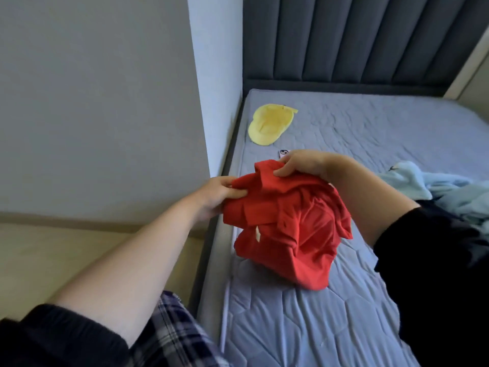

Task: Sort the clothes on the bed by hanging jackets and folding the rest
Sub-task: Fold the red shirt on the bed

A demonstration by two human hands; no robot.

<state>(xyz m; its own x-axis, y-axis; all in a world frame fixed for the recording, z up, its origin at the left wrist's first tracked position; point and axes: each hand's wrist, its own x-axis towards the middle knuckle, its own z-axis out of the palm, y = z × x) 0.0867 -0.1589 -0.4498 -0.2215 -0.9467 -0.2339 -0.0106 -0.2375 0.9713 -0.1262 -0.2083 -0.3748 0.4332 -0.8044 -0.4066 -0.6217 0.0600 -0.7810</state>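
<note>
Left hand (219, 194) pinches red shirt (291, 229), 9 o'clock side. Right hand (299, 164) grips shirt top, 12 o'clock, fingers (284, 171) curled. Shirt bottom touches bed (304, 327).

It was a bedroom in a home. A bed (213, 260) with a bare quilted mattress (357, 128) stood in the corner against a plain wall (92, 102), under a padded grey headboard (344, 35). Clothing lay about: a shirt (291, 229), a blue garment (449, 189), a cap (270, 125).
</note>
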